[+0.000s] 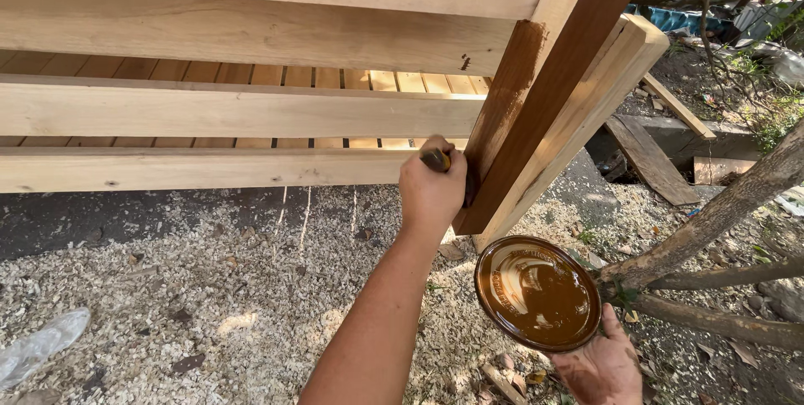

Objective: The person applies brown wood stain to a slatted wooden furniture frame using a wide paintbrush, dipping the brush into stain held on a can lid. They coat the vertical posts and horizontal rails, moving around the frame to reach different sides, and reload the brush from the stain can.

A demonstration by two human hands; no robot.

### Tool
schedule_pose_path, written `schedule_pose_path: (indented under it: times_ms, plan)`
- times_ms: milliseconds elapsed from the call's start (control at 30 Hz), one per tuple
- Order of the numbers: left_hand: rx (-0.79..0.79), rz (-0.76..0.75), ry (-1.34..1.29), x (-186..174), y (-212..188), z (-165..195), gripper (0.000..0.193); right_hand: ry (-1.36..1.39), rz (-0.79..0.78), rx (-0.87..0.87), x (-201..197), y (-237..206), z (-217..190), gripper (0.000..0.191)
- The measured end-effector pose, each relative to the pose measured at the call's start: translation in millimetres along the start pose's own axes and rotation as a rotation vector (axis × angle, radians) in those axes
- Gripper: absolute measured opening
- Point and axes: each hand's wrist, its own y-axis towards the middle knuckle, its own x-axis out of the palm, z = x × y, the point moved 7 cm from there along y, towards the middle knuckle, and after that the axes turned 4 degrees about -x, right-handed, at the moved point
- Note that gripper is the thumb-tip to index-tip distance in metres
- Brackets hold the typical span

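My left hand (430,191) is closed around a small brush (435,159), whose tip rests against the lower part of a tilted wooden post (536,112). That face of the post is stained dark brown, and the paler wood beside it is bare. My right hand (605,367), smeared with stain, holds a round shallow lid (536,292) of glossy brown stain from below, low and to the right of the post. Pale horizontal boards (209,112) of the same wooden frame run to the left.
The ground is covered in sawdust and wood shavings (251,288). Tree branches (720,221) cross at the right, close to the lid. Loose planks (649,158) lie behind the post. A crumpled clear plastic piece (38,342) is at the lower left.
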Motion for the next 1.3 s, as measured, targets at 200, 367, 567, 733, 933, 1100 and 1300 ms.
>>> schedule_pose_path:
  times_ms: [200, 367, 567, 733, 933, 1100, 1300]
  plan:
    - [-0.069, -0.077, 0.115, -8, -8, -10, 0.013, 0.067, -0.052, 0.010, 7, 1, 3, 0.041]
    - [0.129, 0.014, -0.165, -11, 10, 20, 0.013, 0.054, -0.143, -0.018, 9, 0, 2, 0.048]
    - [-0.031, -0.058, 0.010, -12, -8, -5, 0.011, 0.036, -0.099, -0.004, 28, -18, 5, 0.051]
    - [-0.092, -0.089, 0.196, -4, -3, 1, 0.012, 0.115, -0.134, -0.019, 44, -27, 6, 0.051]
    - [0.047, -0.116, -0.375, -4, 26, 31, 0.010, 0.105, -0.134, -0.030, 41, -24, 7, 0.045]
    - [0.076, -0.044, -0.247, -12, 1, -7, 0.007, 0.143, -0.072, -0.003, 34, -22, 11, 0.049]
    - [-0.080, 0.008, 0.099, -1, -3, -22, 0.012, 0.130, -0.073, 0.005, 30, -17, 13, 0.048]
